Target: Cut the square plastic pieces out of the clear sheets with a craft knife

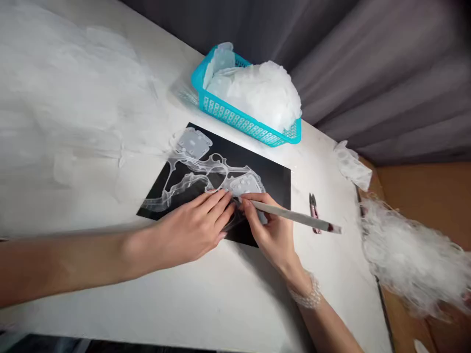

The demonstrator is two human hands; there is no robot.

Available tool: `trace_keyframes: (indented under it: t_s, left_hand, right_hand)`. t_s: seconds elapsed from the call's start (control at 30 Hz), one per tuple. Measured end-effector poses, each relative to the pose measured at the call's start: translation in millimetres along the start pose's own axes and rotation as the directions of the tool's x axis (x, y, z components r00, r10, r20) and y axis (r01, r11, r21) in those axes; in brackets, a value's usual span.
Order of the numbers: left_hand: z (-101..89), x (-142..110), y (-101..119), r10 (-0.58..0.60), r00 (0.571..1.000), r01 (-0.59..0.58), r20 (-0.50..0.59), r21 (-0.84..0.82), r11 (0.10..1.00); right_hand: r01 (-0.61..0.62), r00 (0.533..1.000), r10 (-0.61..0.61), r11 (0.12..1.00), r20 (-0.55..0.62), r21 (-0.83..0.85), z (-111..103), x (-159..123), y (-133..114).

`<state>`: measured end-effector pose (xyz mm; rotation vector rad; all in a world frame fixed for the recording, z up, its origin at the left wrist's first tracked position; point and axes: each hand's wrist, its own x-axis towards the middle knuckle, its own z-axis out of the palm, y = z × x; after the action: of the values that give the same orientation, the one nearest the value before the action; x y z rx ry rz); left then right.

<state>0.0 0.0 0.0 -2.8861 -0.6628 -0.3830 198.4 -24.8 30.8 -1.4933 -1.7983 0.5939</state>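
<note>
On a black mat (276, 171) lies a translucent clear plastic piece (191, 142) with looping strips and milky flat panels. My left hand (200, 223) rests flat on the near edge of that plastic, its fingers stretched out side by side. In a pen-like grip, my right hand (274, 230) holds a slim grey stick-like tool (294, 214). The tool's working tip is hidden at the fingers, close to my left fingertips and the plastic. Its dark-banded back end points right. A bead bracelet (307, 293) circles my right wrist.
A turquoise basket (235, 117) heaped with white translucent pieces (265, 93) stands behind the mat. Pink-handled thread snips (314, 213) lie to the right. Clear plastic sheeting (73, 108) covers the left side; a tangle of white strands (412, 255) hangs at the right edge.
</note>
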Motion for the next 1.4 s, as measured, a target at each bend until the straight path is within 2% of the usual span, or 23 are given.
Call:
trace_keyframes:
  t_s: [0.37, 0.53, 0.7, 0.97, 1.17, 1.27, 1.4]
  left_hand:
    - [-1.7, 1.7, 4.5, -0.001, 0.999, -0.002, 0.051, 0.052, 0.999]
    - [1.5, 0.4, 7.0, 0.025, 0.997, -0.029, 0.071, 0.054, 0.998]
    - [1.5, -2.7, 7.1, 0.035, 0.997, -0.039, 0.063, 0.07, 0.997]
    - [-1.7, -1.2, 4.1, 0.04, 0.999, -0.041, 0.035, 0.044, 0.998]
    - [-1.7, 0.6, -1.6, 0.117, 0.993, -0.117, 0.003, 0.031, 0.993]
    - [-1.7, 1.9, -3.9, 0.103, 0.995, -0.103, -0.018, 0.009, 0.995]
    - [-3.3, 4.7, -6.3, 0.07, 0.997, -0.072, -0.027, -0.067, 0.995]
  right_hand:
    - [0.173, 0.985, -0.171, 0.944, 0.029, -0.282, 9.7, 8.3, -6.7]
    - [0.271, 0.962, -0.256, 0.878, 0.091, -0.395, 5.5, -5.8, -13.4]
    - [0.287, 0.957, -0.279, 0.88, 0.078, -0.379, 2.2, -23.7, -12.6]
    - [0.33, 0.937, -0.35, 0.867, 0.014, -0.373, 13.7, -6.2, 2.9]
    - [0.37, 0.926, -0.375, 0.882, 0.04, -0.291, 6.8, -10.7, 8.2]
    - [0.362, 0.931, -0.36, 0.887, 0.064, -0.286, 5.6, -8.7, 10.0]
    - [0.377, 0.926, -0.344, 0.857, 0.154, -0.35, 4.5, -6.0, 11.5]
